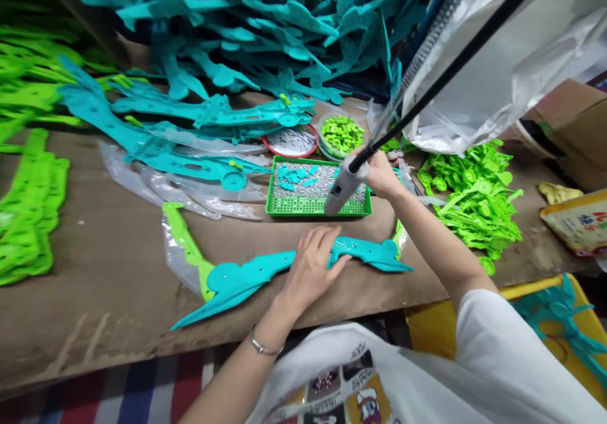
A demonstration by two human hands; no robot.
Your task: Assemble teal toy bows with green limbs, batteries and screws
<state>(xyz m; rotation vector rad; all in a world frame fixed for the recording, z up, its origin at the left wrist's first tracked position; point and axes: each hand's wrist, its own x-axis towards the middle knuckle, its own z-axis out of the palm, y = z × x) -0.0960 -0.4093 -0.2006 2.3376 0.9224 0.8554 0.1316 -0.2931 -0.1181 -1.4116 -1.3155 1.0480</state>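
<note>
My left hand (310,266) is wrapped over the middle of a long teal plastic part (253,273), which lies near the table's front edge. Lime-green arms (187,241) with clear plastic blades are joined at its ends. My right hand (382,174) grips a grey electric screwdriver (345,190) hung from a black cable; its tip points down toward the near edge of a green tray (318,208). Silver screws (310,190) and small teal pieces (294,174) fill the tray, partly hidden by the screwdriver.
Teal parts (265,26) are heaped at the back, with more teal parts (175,158) at left. Lime-green pieces lie in a pile (474,203) at right, a stack (33,215) at left and a bowl (342,134). A yellow bin (431,329) stands below right.
</note>
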